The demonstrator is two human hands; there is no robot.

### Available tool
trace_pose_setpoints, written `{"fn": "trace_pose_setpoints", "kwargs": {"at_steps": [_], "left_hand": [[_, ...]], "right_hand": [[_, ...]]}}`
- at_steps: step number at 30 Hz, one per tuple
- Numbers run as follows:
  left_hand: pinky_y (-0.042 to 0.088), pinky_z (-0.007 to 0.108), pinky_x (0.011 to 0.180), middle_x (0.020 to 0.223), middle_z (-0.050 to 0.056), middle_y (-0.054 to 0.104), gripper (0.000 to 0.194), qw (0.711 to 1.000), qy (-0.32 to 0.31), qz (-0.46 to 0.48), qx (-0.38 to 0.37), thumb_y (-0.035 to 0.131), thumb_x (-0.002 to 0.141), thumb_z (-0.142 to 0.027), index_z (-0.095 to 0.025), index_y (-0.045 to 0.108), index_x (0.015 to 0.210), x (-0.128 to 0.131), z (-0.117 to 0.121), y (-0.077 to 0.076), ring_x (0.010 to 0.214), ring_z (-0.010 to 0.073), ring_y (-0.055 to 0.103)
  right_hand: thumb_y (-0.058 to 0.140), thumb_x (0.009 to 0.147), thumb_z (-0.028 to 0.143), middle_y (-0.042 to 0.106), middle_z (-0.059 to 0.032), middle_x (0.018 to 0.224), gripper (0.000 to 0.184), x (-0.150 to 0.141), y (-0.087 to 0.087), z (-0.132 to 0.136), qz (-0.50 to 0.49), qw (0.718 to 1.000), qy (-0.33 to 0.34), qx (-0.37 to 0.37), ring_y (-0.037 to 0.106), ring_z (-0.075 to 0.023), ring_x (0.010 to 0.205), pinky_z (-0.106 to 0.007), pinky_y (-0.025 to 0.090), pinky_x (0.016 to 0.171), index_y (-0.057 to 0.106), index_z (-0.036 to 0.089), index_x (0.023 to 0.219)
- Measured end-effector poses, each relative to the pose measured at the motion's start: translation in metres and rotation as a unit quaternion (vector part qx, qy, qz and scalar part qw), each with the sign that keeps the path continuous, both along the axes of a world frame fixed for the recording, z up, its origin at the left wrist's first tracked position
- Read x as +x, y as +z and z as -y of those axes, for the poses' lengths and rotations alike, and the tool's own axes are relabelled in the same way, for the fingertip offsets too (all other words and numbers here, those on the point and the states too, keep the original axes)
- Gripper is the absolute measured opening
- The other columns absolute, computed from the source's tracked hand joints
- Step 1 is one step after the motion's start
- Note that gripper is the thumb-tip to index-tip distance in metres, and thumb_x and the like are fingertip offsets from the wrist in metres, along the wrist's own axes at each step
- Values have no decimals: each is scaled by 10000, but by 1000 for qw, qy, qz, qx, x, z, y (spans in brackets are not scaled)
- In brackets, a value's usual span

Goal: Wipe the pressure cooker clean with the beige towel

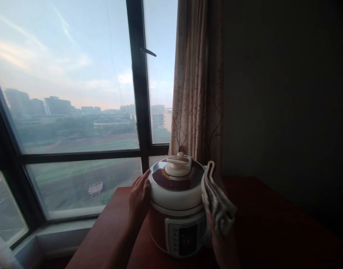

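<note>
An electric pressure cooker [175, 200], white and reddish-brown with a front control panel, stands upright on a red-brown table. Its closed lid [171, 183] has a shiny ring and a pale raised handle. Against the left side of the lid rests my left hand [140, 194], fingers laid along the white rim. My right hand [216, 228], mostly in shadow, holds a bunched grey-beige cloth [217, 200] against the cooker's right side. The cloth hides most of that hand's fingers.
The table [261, 209] reaches back toward a patterned curtain [197, 93] and a dark wall on the right. To the left is a large window with a dark frame [136, 74] and a ledge below it. Buildings and a sports field show outside.
</note>
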State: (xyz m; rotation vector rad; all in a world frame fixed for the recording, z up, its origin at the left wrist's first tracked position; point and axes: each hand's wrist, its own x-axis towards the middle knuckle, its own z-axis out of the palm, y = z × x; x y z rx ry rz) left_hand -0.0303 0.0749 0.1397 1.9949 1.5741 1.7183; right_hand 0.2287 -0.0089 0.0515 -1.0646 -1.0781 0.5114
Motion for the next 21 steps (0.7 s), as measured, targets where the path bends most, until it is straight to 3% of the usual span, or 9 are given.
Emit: {"fn": "trace_pose_setpoints", "kwargs": {"at_steps": [2,4,6,9,12,15,21], "left_hand": [[400,470,1079,1338,116,645,580,1000,-1,1,2,307,978,-514,-185,613,1345,1,1,1,1271,294,542],[399,470,1078,1341,119,643,582,1000,-3,1,3,309,980,-515,-178,609,1348,1,1,1,1272,295,542],[394,478,1081,1344,120,642,583,1000,-5,0,3,308,983,-517,-174,611,1344,1,1,0,1275,299,539],[389,498,1081,1342,122,644,589,1000,-2,-6,5,298,985,-520,-173,615,1339,0,0,-2,1279,312,534],[388,506,1076,1338,126,646,603,1000,6,-11,5,280,983,-524,-171,618,1337,1,-1,-2,1279,323,531],[387,503,1076,1336,138,643,624,1000,10,-12,4,265,982,-523,-153,610,1345,2,-1,0,1277,325,530],[399,501,1071,1351,145,629,639,1000,6,-9,-10,268,975,-535,-149,598,1363,2,1,3,1276,324,536]], "right_hand": [[666,854,449,564,-75,1438,540,-4,33,-14,49,998,7,44,466,-327,1369,-521,297,1186,585,262,1355],[645,860,454,605,-104,1384,482,1,57,-35,75,994,-10,83,498,-330,1334,-533,292,1181,633,225,1284],[621,860,475,636,-124,1332,465,13,70,-58,74,993,-21,92,544,-327,1281,-537,339,1146,653,200,1234],[601,848,520,662,-142,1277,489,27,73,-78,49,996,-34,68,580,-329,1229,-542,374,1112,668,178,1192],[592,859,525,628,-122,1343,508,25,60,-73,43,997,-32,52,539,-319,1285,-534,321,1153,648,206,1250],[602,863,501,620,-99,1368,536,11,32,-46,46,997,-24,49,468,-324,1362,-531,287,1182,611,241,1332],[696,743,529,745,-40,1124,459,-5,-34,-4,-33,999,36,-12,584,-380,1239,-539,533,957,724,373,1174]]}}
